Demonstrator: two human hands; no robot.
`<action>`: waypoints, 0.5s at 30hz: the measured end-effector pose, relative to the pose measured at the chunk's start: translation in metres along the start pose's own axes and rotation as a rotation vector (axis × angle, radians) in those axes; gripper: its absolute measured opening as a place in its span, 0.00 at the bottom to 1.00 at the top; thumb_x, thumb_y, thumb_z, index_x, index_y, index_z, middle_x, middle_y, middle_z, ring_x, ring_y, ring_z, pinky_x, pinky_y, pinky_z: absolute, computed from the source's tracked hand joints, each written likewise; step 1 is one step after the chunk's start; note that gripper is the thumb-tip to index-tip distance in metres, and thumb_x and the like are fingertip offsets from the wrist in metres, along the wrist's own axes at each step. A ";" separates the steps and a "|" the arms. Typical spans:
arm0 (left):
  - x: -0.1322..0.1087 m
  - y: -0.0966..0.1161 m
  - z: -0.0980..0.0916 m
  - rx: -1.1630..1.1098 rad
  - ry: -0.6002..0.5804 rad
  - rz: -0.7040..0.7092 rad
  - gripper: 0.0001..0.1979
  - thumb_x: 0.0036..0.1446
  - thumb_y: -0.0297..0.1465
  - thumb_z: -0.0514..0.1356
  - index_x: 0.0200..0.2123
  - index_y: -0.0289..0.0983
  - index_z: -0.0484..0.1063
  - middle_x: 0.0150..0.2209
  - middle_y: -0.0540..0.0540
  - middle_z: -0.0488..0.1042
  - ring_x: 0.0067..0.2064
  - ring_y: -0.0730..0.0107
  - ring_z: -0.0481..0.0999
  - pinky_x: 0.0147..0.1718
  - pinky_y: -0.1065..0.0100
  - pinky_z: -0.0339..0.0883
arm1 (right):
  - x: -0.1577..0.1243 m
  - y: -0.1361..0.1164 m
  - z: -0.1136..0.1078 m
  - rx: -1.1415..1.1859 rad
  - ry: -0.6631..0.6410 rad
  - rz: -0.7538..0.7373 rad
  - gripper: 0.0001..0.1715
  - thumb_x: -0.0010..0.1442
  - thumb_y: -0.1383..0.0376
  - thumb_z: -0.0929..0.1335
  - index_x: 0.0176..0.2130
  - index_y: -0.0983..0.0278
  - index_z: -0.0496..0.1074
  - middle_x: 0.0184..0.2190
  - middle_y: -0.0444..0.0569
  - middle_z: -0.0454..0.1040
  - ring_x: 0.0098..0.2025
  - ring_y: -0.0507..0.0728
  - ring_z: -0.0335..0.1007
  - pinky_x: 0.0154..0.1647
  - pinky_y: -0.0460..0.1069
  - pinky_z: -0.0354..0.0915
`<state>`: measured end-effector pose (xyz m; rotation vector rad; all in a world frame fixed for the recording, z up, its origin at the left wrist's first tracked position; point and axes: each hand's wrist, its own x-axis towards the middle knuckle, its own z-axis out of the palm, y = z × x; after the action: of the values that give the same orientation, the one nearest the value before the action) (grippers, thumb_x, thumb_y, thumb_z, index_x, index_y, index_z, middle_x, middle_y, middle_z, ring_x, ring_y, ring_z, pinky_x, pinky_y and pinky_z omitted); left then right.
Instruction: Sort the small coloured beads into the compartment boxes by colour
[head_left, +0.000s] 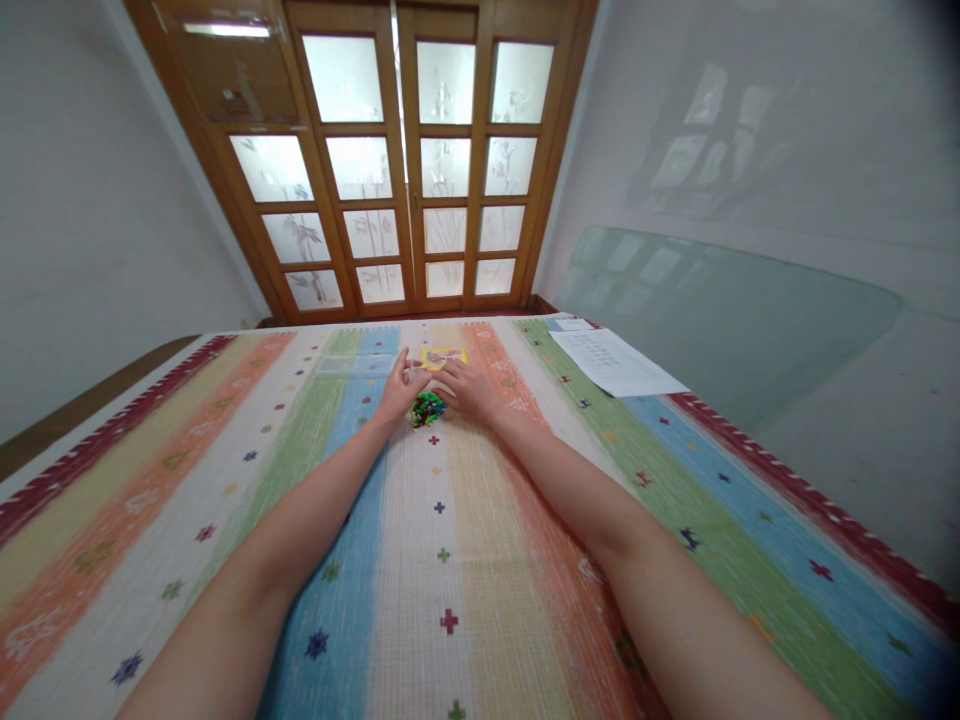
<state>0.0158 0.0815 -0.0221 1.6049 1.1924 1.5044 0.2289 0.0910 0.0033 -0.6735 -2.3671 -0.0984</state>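
Both my arms reach far forward over a striped cloth [450, 560]. A small heap of tiny coloured pieces [427, 408], mostly green with black and red, lies between my hands. My left hand [400, 388] rests just left of the heap, fingers curled in toward the thumb; whether it pinches anything is too small to see. My right hand [466, 388] lies just right of the heap, fingers extended toward it and touching its edge. A yellow card with a picture [444, 357] lies flat just beyond both hands. A clear plastic bag or sleeve [356, 366] lies left of the card.
A white printed sheet [616, 362] lies at the far right of the cloth. A glass pane [712, 320] leans on the right wall. Wooden doors with frosted panes [420, 160] stand beyond the far edge.
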 end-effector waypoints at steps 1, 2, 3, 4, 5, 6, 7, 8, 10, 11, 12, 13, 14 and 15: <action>0.000 -0.001 0.000 -0.022 -0.020 0.004 0.47 0.61 0.39 0.68 0.78 0.43 0.51 0.64 0.37 0.71 0.57 0.58 0.78 0.59 0.56 0.73 | 0.000 0.000 0.002 -0.004 -0.016 -0.003 0.11 0.75 0.60 0.66 0.53 0.57 0.76 0.53 0.55 0.77 0.59 0.65 0.69 0.63 0.61 0.67; 0.001 -0.002 0.001 -0.040 -0.044 0.012 0.47 0.62 0.40 0.67 0.78 0.44 0.49 0.65 0.37 0.69 0.58 0.58 0.78 0.59 0.56 0.73 | 0.000 0.002 0.004 -0.011 -0.022 0.011 0.11 0.75 0.61 0.65 0.52 0.58 0.76 0.52 0.55 0.78 0.58 0.64 0.69 0.62 0.60 0.67; 0.001 -0.004 0.001 -0.049 -0.062 0.020 0.48 0.62 0.40 0.67 0.79 0.45 0.48 0.66 0.36 0.68 0.60 0.57 0.77 0.60 0.55 0.72 | -0.001 0.005 0.005 -0.017 -0.023 0.036 0.10 0.75 0.62 0.65 0.50 0.58 0.76 0.51 0.55 0.78 0.57 0.64 0.70 0.61 0.60 0.68; 0.001 -0.005 0.001 -0.045 -0.072 0.029 0.48 0.62 0.40 0.67 0.79 0.46 0.47 0.68 0.36 0.67 0.62 0.56 0.76 0.61 0.54 0.72 | -0.002 0.010 0.005 -0.023 -0.018 0.070 0.10 0.75 0.63 0.65 0.49 0.58 0.76 0.50 0.55 0.78 0.56 0.64 0.70 0.59 0.59 0.68; 0.001 -0.008 0.001 -0.024 -0.070 0.037 0.48 0.62 0.40 0.67 0.79 0.46 0.47 0.69 0.35 0.66 0.64 0.55 0.75 0.63 0.52 0.70 | -0.004 0.015 0.004 -0.029 -0.011 0.113 0.10 0.75 0.63 0.64 0.48 0.59 0.76 0.50 0.55 0.78 0.55 0.64 0.71 0.58 0.58 0.68; 0.001 -0.010 0.000 0.012 -0.060 0.044 0.47 0.63 0.39 0.67 0.78 0.46 0.49 0.69 0.35 0.66 0.65 0.54 0.73 0.64 0.50 0.69 | -0.006 0.022 0.003 -0.034 -0.001 0.167 0.10 0.75 0.64 0.64 0.47 0.59 0.76 0.49 0.55 0.78 0.55 0.63 0.71 0.57 0.57 0.69; 0.001 -0.013 -0.001 0.059 -0.045 0.049 0.44 0.63 0.38 0.67 0.77 0.45 0.52 0.69 0.35 0.67 0.66 0.53 0.72 0.66 0.48 0.67 | -0.009 0.030 0.000 -0.044 0.015 0.238 0.11 0.75 0.64 0.64 0.47 0.59 0.76 0.50 0.55 0.78 0.54 0.63 0.71 0.56 0.56 0.69; 0.001 -0.015 -0.002 0.113 -0.032 0.053 0.40 0.63 0.37 0.66 0.76 0.44 0.57 0.68 0.35 0.68 0.66 0.52 0.72 0.66 0.47 0.66 | -0.013 0.038 -0.003 -0.060 0.028 0.321 0.11 0.75 0.64 0.64 0.48 0.60 0.76 0.51 0.55 0.78 0.54 0.62 0.71 0.55 0.55 0.68; 0.001 -0.019 -0.006 0.241 -0.022 0.051 0.31 0.64 0.34 0.63 0.70 0.41 0.68 0.65 0.36 0.72 0.65 0.52 0.73 0.67 0.46 0.65 | -0.021 0.055 -0.009 -0.118 0.020 0.491 0.12 0.74 0.66 0.63 0.49 0.62 0.77 0.51 0.56 0.78 0.55 0.62 0.71 0.56 0.54 0.67; 0.001 -0.021 -0.008 0.309 -0.023 0.046 0.28 0.63 0.32 0.62 0.66 0.39 0.72 0.64 0.37 0.74 0.65 0.52 0.73 0.68 0.47 0.65 | -0.025 0.063 -0.013 -0.156 0.002 0.568 0.14 0.74 0.67 0.63 0.49 0.63 0.77 0.51 0.56 0.77 0.55 0.62 0.71 0.56 0.53 0.67; 0.001 -0.022 -0.010 0.373 -0.026 0.039 0.25 0.63 0.31 0.62 0.64 0.38 0.74 0.63 0.37 0.75 0.65 0.52 0.74 0.69 0.48 0.64 | -0.028 0.070 -0.016 -0.196 -0.033 0.642 0.15 0.74 0.67 0.62 0.50 0.64 0.77 0.52 0.57 0.77 0.55 0.62 0.70 0.56 0.53 0.66; 0.001 -0.022 -0.012 0.431 -0.030 0.030 0.24 0.63 0.30 0.61 0.62 0.37 0.75 0.63 0.37 0.75 0.65 0.52 0.74 0.69 0.49 0.64 | -0.032 0.075 -0.019 -0.233 -0.078 0.711 0.17 0.74 0.68 0.61 0.50 0.64 0.78 0.53 0.59 0.77 0.56 0.62 0.71 0.56 0.52 0.66; 0.001 -0.021 -0.013 0.479 -0.035 0.020 0.23 0.63 0.30 0.61 0.61 0.36 0.76 0.63 0.37 0.76 0.65 0.52 0.74 0.70 0.50 0.63 | -0.035 0.079 -0.021 -0.258 -0.131 0.768 0.18 0.74 0.68 0.60 0.52 0.65 0.78 0.54 0.60 0.77 0.56 0.63 0.71 0.55 0.52 0.66; 0.000 -0.020 -0.013 0.517 -0.043 0.015 0.23 0.64 0.30 0.60 0.61 0.35 0.76 0.63 0.36 0.76 0.65 0.52 0.74 0.70 0.50 0.63 | -0.037 0.082 -0.022 -0.264 -0.195 0.812 0.20 0.75 0.68 0.59 0.54 0.66 0.78 0.56 0.61 0.77 0.57 0.63 0.70 0.56 0.52 0.65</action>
<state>-0.0010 0.0880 -0.0378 1.9622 1.6406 1.2199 0.3066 0.1405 -0.0111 -1.7800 -2.0883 0.0147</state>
